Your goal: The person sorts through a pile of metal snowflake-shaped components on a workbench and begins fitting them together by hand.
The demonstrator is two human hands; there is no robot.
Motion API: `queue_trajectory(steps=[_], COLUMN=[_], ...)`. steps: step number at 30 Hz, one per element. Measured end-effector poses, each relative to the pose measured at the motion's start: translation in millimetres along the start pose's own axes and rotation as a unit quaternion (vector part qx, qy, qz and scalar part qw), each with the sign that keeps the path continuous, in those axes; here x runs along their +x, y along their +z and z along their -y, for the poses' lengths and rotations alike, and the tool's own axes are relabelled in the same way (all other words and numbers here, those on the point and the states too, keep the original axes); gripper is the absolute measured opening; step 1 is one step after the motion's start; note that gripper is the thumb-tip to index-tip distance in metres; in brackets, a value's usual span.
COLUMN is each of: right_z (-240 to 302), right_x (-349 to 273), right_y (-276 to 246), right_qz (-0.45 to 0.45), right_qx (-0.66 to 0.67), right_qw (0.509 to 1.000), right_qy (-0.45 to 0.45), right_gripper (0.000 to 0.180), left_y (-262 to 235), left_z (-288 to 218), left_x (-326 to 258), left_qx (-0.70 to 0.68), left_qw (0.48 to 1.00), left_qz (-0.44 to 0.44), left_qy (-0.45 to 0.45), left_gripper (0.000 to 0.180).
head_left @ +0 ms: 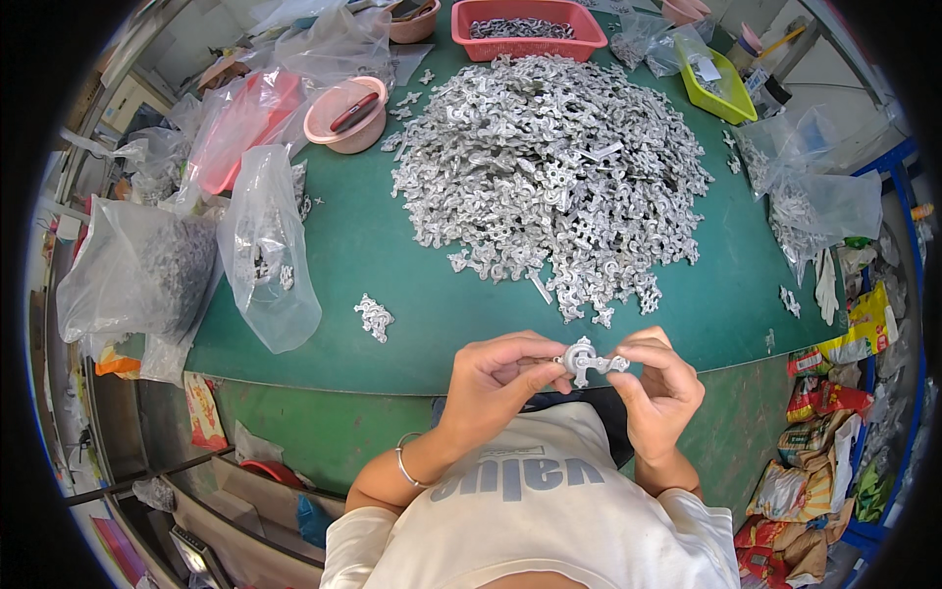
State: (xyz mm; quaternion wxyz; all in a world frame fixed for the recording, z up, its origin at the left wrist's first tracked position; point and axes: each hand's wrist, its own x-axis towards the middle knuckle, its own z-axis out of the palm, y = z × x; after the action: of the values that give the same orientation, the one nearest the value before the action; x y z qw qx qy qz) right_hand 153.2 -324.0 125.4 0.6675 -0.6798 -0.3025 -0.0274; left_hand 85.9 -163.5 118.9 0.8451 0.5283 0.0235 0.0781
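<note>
Near the front edge of the green table, my two hands hold a small silver metal casting between them. It has a ring-like part at its left and a narrow arm running right to a knobbed end. My left hand pinches the ring end between thumb and fingers. The knobbed end is gripped by the fingertips of my right hand. Just beyond my hands rises a big heap of similar silver castings. A small cluster of castings lies apart, to the left of the heap.
Filled clear plastic bags stand at the left table edge, others at the right. A pink bowl holds a red-handled tool. A red tray of castings and a yellow-green basket sit at the back.
</note>
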Motion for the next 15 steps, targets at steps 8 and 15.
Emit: queue_trajectory(steps=[8,15], right_z=[-4,-3], right_x=[-4,-6], right_y=[4,4], right_qz=[-0.003,0.012], right_qx=[0.107,0.179], right_qw=[0.989,0.973], right_qy=[0.102,0.148], right_gripper=[0.01,0.015], left_y=[0,0], left_z=[-4,-5], left_x=[-2,-2], left_qx=[0.159,0.097], left_qw=[0.987,0.993], left_qz=[0.017,0.043], left_qy=[-0.014,-0.053], left_gripper=[0.016,0.023])
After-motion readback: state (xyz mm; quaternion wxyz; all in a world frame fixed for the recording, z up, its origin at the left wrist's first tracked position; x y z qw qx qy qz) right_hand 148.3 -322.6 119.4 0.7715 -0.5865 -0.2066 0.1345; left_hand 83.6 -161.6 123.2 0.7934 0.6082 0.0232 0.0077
